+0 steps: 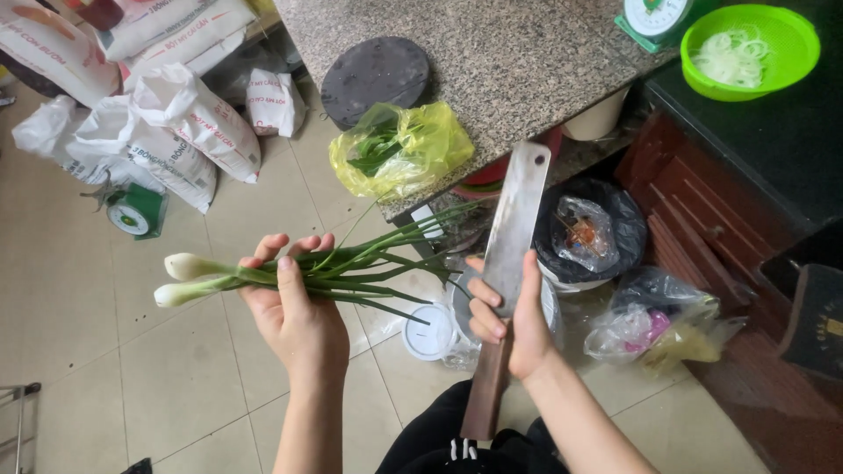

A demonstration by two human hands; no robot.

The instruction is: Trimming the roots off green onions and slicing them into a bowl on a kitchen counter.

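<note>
**Spring onions in hand, uncut**

At far left, white sacks [189, 114] and a small green scale [132, 215] stand on the tiled floor [176, 386]. My left hand [294, 307] closes its fingers around a bunch of spring onions [307, 274], held level, white bulbs pointing left, green tips toward the counter. A yellow bag of greens [399, 149] lies on the granite counter [518, 61] edge. My right hand [514, 320] clamps a cleaver [509, 254] at the handle top, blade pointing up and away, apart from the onions. Farther right, a green colander [751, 48] holds sliced onion rings. Judged status: bunch whole, roots untrimmed; all cutting remains.
</note>
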